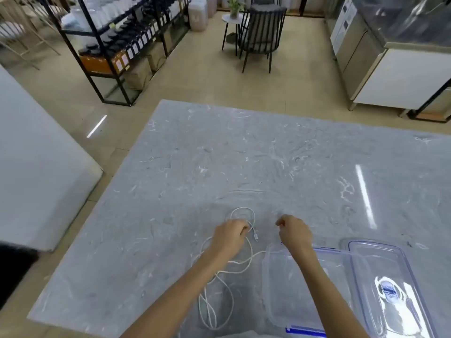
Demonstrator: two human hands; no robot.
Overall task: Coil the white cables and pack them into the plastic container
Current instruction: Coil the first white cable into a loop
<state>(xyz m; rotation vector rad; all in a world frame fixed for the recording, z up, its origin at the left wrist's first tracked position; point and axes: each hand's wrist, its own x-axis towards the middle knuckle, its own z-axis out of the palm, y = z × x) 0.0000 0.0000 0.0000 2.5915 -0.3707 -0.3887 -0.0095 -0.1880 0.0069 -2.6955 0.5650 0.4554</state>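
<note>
I see one thin white cable (249,261) sprawled in loose, uncoiled loops on the grey marbled tabletop (219,154). Its far end forms a small round loop, gathered where the left hand (229,236) grips it, and a short tail with a connector plug (256,237) hangs just beside that grip. The nearer loops cross each other and trail toward the table's near edge. One strand runs right and touches the clear plastic container (266,284). It is rectangular, upright and open-topped, with blue latches. Its transparent lid (400,262) lies flat against its right side.
</note>
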